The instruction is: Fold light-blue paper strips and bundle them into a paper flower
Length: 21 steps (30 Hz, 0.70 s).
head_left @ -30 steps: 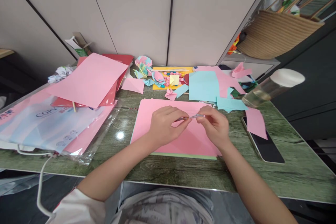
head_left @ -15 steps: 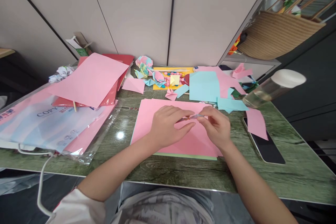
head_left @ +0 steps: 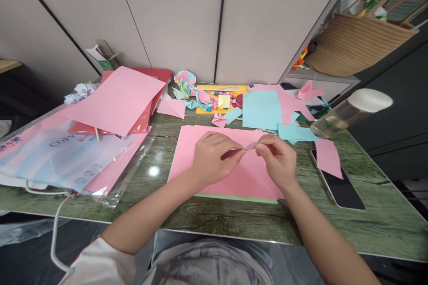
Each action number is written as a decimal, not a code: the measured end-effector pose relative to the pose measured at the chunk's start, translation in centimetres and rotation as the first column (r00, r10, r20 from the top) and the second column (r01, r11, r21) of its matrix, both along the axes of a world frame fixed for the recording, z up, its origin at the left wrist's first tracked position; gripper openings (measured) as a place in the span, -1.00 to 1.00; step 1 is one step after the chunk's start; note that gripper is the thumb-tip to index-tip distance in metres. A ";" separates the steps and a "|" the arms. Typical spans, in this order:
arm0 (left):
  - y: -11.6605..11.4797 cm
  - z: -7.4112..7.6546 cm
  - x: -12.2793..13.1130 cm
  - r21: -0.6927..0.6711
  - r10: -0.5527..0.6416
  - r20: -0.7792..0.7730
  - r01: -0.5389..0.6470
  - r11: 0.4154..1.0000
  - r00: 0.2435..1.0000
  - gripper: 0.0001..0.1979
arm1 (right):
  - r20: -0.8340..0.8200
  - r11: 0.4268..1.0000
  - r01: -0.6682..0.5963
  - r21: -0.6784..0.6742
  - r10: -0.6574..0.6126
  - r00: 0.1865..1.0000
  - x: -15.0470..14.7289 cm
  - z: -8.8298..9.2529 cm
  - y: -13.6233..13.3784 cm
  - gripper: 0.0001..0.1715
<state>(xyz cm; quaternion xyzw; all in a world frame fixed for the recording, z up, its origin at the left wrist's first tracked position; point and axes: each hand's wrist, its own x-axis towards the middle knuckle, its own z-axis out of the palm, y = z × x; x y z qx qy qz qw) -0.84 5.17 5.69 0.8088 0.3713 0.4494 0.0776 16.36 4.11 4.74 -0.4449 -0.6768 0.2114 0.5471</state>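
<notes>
My left hand (head_left: 212,159) and my right hand (head_left: 279,160) meet over a stack of pink paper sheets (head_left: 190,149) lying flat on the green table (head_left: 234,218). Both pinch the ends of a thin pen-like stick (head_left: 239,150), dark red at the left and clear at the right tip. The left thumb and fingers close on its red end. My right fingertips pinch the clear end. A green sheet peeks out under the pink stack at its near edge.
A phone (head_left: 337,185) lies right of the stack under a pink scrap. A clear bottle (head_left: 347,113) stands behind it. Blue sheets (head_left: 261,109), folded paper pieces (head_left: 200,98), a bagged paper pack (head_left: 67,151) and a woven basket (head_left: 357,40) surround the area.
Both hands stay pinched on the stick; they have shifted slightly right and away, and the stick's red end shows more now.
</notes>
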 end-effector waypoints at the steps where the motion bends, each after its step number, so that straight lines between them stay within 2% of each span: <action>1: 0.1 0.1 -0.1 -0.024 -0.001 -0.011 0.001 1.000 1.000 -0.86 | -0.003 1.000 0.006 -0.021 -0.006 1.000 -0.1 0.0 0.0 -0.88; 6: 0.3 0.4 -0.3 -0.178 -0.045 -0.161 0.016 0.984 0.986 -0.89 | 0.034 0.988 0.035 -0.149 -0.031 0.999 -0.5 0.0 0.1 -0.81; 8: 0.3 0.2 -0.1 -0.175 -0.030 -0.226 -0.010 0.984 0.974 -0.84 | 0.035 0.980 0.062 -0.191 -0.056 0.998 -0.8 -0.1 0.1 -0.78; 10: 0.1 -0.2 0.1 -0.099 0.023 -0.266 -0.051 0.994 0.964 -0.76 | 0.016 0.971 0.079 -0.228 -0.077 0.997 -1.1 -0.2 -0.1 -0.76; 15: 0.1 -1.3 0.3 0.138 0.140 -0.332 -0.099 0.985 0.933 -0.78 | -0.070 0.959 0.045 -0.281 -0.067 0.995 -1.7 -0.4 -0.4 -0.73; 21: 0.5 -1.6 0.0 0.230 0.153 -0.317 -0.081 0.970 0.936 -0.81 | -0.177 0.947 0.027 -0.319 -0.088 0.980 -1.5 -0.8 -0.1 -0.72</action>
